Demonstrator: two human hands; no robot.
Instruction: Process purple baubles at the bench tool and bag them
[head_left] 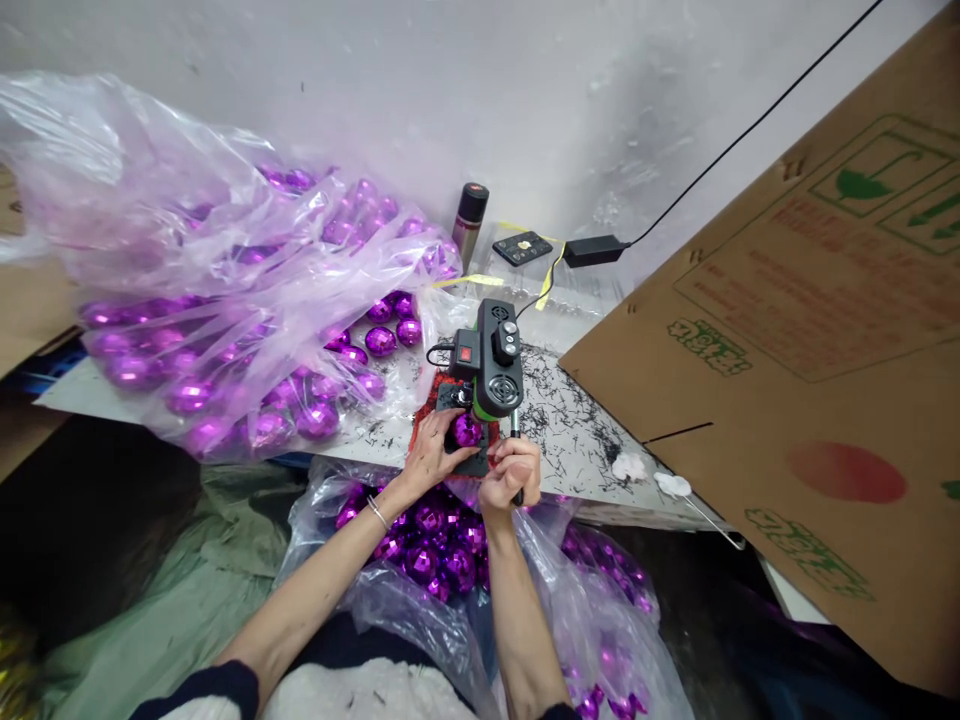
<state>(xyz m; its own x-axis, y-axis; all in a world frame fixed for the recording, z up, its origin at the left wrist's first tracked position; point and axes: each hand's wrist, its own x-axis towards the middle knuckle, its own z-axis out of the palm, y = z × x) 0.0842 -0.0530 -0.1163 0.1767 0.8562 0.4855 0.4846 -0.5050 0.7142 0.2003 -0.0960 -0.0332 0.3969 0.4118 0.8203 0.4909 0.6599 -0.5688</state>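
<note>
while the left hand holds a shiny purple ball between its thumb and fingers, the right hand is clenched around the lever of a small black and green machine. the ball sits under the head of that machine, on its dark base, close to the front edge of the white table and roughly midway along it. a red mat shows around the base, and a box with a red switch is at the machine's left side.

toward the table's left end lies a big clear plastic bag full of purple balls, reaching from the front edge to the wall; a few loose balls show by its right side. near the back edge a dark canister stands upright, with a flat black keypad to its right, then a black power adapter whose cord runs up to the right. strips of yellow tape lie near them.

black scraps are scattered right of the machine, and a white fluffy piece lies by the front edge. a large cardboard box covers the right end. below the front edge, another open plastic bag holds more purple balls between the forearms.
</note>
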